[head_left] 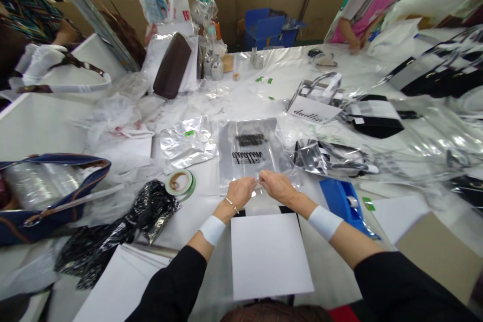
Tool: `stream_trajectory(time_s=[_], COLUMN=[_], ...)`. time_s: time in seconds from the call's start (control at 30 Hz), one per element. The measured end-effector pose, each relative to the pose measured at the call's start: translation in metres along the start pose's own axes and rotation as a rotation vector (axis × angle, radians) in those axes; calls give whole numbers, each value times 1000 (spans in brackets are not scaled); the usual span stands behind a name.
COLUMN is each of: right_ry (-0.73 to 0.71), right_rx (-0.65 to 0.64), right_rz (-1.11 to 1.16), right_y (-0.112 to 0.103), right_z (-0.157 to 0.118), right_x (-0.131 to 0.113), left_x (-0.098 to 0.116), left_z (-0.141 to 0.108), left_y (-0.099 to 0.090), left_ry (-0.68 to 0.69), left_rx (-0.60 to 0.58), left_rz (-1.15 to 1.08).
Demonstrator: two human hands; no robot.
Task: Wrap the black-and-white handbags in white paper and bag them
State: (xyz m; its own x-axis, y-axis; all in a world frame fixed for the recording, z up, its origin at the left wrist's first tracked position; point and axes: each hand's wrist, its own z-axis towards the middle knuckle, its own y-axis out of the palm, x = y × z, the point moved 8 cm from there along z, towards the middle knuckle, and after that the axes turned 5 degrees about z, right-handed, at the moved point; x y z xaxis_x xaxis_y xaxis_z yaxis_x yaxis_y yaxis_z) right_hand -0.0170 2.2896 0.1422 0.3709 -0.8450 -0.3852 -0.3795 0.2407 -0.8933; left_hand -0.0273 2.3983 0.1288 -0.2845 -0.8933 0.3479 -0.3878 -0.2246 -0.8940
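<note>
My left hand (pixel 241 191) and my right hand (pixel 276 186) are close together, fingertips nearly meeting, both closed in a pinch. What sits between the fingers is too small to make out. They are at the near edge of a clear plastic bag (pixel 230 161) with black lettering, which lies flat and holds something grey. Just below my wrists is a white sheet (pixel 269 256), lying over something with black edges. To the left lies a roll of green tape (pixel 179 182); on the right, beside my forearm, stands a blue tape dispenser (pixel 339 198).
Crumpled black plastic (pixel 151 206) and a navy bag (pixel 49 216) lie left. Plastic-wrapped handbags (pixel 373 115) spread along the right. A brown case (pixel 172 65) and bottles (pixel 217 68) stand at the back. A co-worker (pixel 362 10) in pink is across the table, another person (pixel 33 10) far left.
</note>
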Motion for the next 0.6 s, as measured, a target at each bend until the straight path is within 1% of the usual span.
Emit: stream_trajectory(time_s=[0.1,0.2,0.27,0.33,0.4,0.47,0.53,0.6], right_ry=[22,100,162,219,270,310,337,356], right_rx=[-40,-60,-47,-18,12,39,54,71], right_rz=[-50,-93,-99,-88,-71,-56,-49,-19], right_y=[7,13,12,9,6,5,8,15], right_z=[-2,-9,-15,-21,-27,-35,-43,-52], right_x=[7,26,41,53,63,73,81,88], left_x=[-6,-16,-23,-27,-32,-38,-48,-57], left_z=[3,0,-4,-8,-12,-16,-20,-25], left_y=[-1,-2,1,9,19,24,23,22], left_ry=[-78,-114,-103,-56,-9,4,-16,-35], left_rx=[23,85,112,87,20,-24,-8,42], left_rz=[27,37,41,57,105,179,258,312])
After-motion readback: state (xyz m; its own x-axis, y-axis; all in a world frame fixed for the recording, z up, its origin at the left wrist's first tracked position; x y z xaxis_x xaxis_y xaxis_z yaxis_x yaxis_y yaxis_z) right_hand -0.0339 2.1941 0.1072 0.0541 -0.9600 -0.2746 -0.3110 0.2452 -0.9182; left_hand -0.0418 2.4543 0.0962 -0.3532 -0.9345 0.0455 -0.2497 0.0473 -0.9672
